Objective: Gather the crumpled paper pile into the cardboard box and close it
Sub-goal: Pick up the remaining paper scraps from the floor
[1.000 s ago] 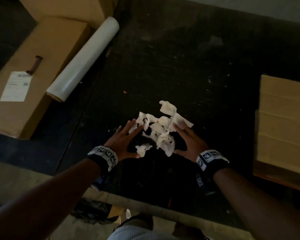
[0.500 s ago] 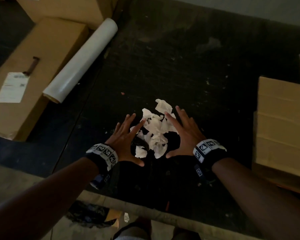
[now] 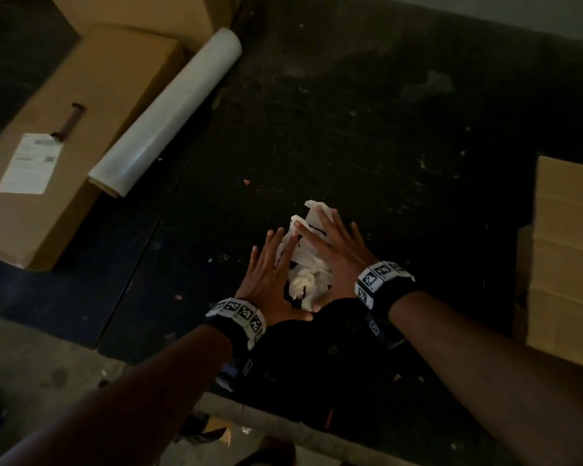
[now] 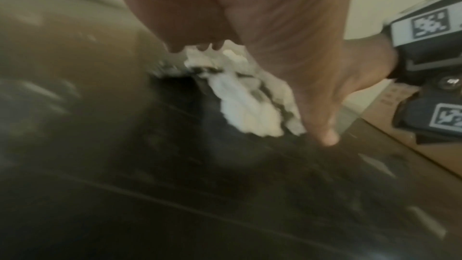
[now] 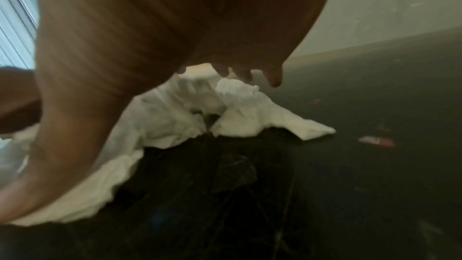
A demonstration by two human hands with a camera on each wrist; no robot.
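White crumpled paper pile on dark floor | left hand, right hand press it between straight fingers | cardboard box well right | risk: loose scraps slipping out when lifted

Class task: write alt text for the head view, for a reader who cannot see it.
Two hands, left hand and right hand, press a crumpled paper pile between them on a dark floor; cardboard boxes sit right and left.
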